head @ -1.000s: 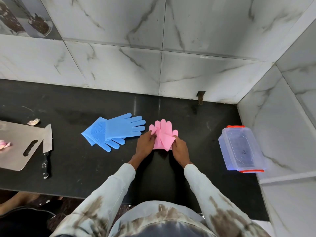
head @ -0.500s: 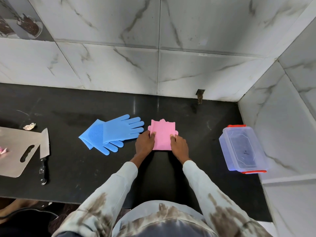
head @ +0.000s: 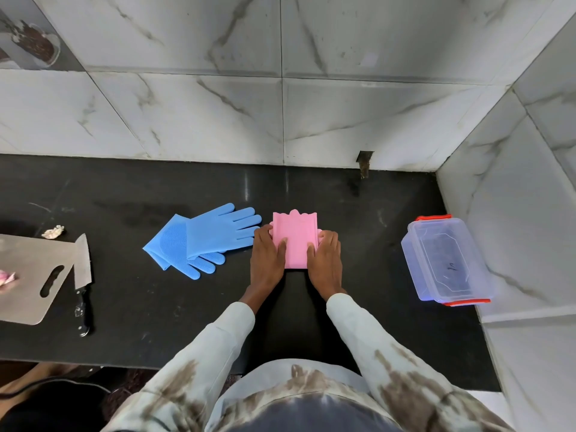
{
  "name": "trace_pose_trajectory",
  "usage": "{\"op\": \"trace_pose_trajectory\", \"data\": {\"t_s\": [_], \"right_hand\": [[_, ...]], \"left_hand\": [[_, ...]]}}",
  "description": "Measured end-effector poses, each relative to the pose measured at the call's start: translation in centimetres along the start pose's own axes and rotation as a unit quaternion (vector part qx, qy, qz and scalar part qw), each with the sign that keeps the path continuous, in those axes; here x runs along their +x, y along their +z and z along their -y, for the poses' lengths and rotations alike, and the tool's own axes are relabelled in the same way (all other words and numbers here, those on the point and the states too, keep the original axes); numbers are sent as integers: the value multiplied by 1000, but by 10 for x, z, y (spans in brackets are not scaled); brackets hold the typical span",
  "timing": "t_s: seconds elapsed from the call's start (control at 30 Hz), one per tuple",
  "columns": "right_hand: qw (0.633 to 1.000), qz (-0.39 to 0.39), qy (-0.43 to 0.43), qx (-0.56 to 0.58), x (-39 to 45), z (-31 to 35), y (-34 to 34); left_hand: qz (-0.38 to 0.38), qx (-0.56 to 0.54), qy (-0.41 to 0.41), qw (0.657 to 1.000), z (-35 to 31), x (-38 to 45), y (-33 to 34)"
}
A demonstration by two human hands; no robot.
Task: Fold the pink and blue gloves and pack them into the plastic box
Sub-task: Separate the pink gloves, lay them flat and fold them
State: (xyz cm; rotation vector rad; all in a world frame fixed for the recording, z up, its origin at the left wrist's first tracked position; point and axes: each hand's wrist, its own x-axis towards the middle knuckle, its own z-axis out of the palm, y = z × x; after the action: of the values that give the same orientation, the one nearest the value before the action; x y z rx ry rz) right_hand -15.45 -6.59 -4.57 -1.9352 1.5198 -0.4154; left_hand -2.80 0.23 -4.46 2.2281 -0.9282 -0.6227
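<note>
The pink gloves [head: 295, 235] lie folded into a flat rectangle on the black counter [head: 367, 219], fingertips peeking out at the far edge. My left hand [head: 267, 260] presses flat on their left side and my right hand [head: 324, 263] presses flat on their right side. The blue gloves [head: 202, 238] lie unfolded, stacked with fingers pointing right, just left of my left hand. The clear plastic box [head: 445, 260] with red clips stands at the right, its lid on.
A steel cutting board [head: 28, 275] and a knife [head: 82, 275] lie at the left, with a crumpled scrap [head: 53, 231] behind them. Marble walls close the counter at the back and right.
The pink gloves' lower half has been folded up over the fingers, making a rectangle. Both hands have slid onto its sides and now press it flat.
</note>
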Motion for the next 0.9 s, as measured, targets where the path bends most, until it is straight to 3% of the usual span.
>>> {"op": "trace_pose_trajectory", "data": {"t_s": [0.2,0.37,0.47,0.7,0.9], "right_hand": [[996,6,-21,-88,5,4,2],[979,24,-49,-196,6,4,8],[975,64,-66,-204,9,7,10],[975,89,-83,-186,19,9,19],[957,91,-120,-248,37,7,29]], "left_hand": [[55,97,71,991,8,-10,7],[81,254,149,952,14,-3,7],[89,328,180,923,13,7,6],[109,392,216,888,7,25,10],[108,376,213,895,13,41,17]]}}
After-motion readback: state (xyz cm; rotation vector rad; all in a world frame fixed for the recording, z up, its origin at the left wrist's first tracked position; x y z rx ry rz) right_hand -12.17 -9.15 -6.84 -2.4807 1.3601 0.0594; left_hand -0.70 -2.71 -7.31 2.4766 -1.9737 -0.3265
